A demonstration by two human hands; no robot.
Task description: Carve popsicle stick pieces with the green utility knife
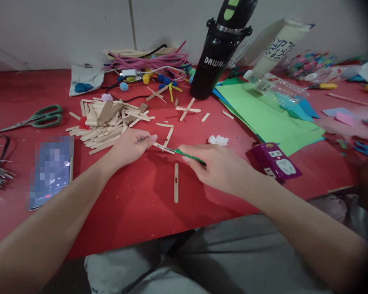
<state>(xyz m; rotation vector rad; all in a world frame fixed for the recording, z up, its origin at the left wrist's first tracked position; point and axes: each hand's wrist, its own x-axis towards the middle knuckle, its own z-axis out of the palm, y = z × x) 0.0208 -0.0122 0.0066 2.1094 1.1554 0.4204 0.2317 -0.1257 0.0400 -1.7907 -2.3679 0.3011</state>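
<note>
Working over bare red table [125, 212], open to its near edge; pinching a flat wooden stick [159, 146] in left hand [131, 145] beside the stick pile [107, 122]; clamping right hand [221, 165] around a ridged green cutter [188, 156].

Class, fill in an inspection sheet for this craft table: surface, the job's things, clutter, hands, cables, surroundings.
Surface: red table, strewn with craft bits towards the back.
Job's things: craft stick under the blade; green-handled cutter; loose stick in front of the hands; stick pile behind the left hand.
Clutter: scissors, phone, black bottle, green paper, purple socket block.
Hands: left hand pins the craft stick; right hand grips the green-handled cutter.
Cables: pink cords at the back; black cable at the left edge.
Surroundings: white wall behind the table.
</note>
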